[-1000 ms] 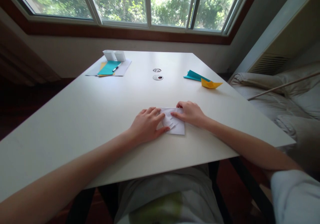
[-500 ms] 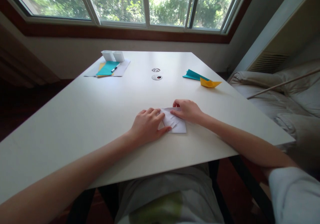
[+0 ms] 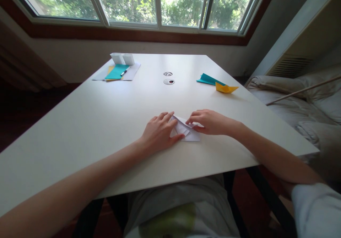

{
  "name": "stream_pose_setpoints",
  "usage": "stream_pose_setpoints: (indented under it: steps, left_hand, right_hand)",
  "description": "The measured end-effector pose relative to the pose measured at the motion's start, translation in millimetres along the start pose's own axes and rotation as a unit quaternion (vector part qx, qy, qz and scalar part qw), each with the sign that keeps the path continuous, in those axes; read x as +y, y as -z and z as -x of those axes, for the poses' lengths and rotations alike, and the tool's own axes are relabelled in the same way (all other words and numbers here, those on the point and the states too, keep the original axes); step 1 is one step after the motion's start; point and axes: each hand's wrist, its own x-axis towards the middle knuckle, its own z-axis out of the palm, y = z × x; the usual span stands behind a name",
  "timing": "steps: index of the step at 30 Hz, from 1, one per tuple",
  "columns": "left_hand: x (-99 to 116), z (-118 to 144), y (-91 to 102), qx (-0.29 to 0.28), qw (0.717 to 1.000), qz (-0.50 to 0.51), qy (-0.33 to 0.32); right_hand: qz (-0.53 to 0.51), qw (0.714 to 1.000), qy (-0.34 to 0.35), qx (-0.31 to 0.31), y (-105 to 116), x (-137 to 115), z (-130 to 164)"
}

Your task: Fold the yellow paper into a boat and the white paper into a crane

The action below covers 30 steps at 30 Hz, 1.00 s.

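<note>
On the white table in front of me lies a small sheet of folded white paper point(image 3: 183, 128), with several creases and overlapping flaps. My left hand point(image 3: 161, 131) holds its left side down against the table, fingers along the far left part and thumb across the near edge. At the paper's upper right, my right hand point(image 3: 209, 121) pinches a flap between thumb and fingers. That flap is lifted and slants toward the near right. Part of the left side is hidden beneath my left hand.
Toward the far right of the table point(image 3: 128, 106) sit a yellow paper boat point(image 3: 226, 88) and a teal folded paper point(image 3: 210, 79). Teal sheets point(image 3: 117, 72), a pen point(image 3: 125, 71) and white folded pieces point(image 3: 122, 58) are at the far left. Two round fittings point(image 3: 168, 81) are set mid-table.
My right hand has moved from the paper's far right edge toward me, bringing the top right flap up and over. My left hand stays in place on the paper.
</note>
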Motion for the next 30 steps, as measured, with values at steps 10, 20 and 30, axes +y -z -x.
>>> stream_pose_setpoints:
  steps: [10,20,30]
  left_hand:
    - [1,0,1.2,-0.013,1.000,0.021,-0.006]
    - [0,-1,-0.5,-0.025,0.999,0.022,-0.010]
    - [1,-1,-0.3,-0.017,1.000,0.017,-0.019]
  right_hand:
    - [-0.062,0.998,0.012,-0.025,1,3,1]
    - [-0.095,0.995,-0.029,0.030,-11,13,-7]
    - [-0.081,0.974,-0.144,0.153,-33,23,-27]
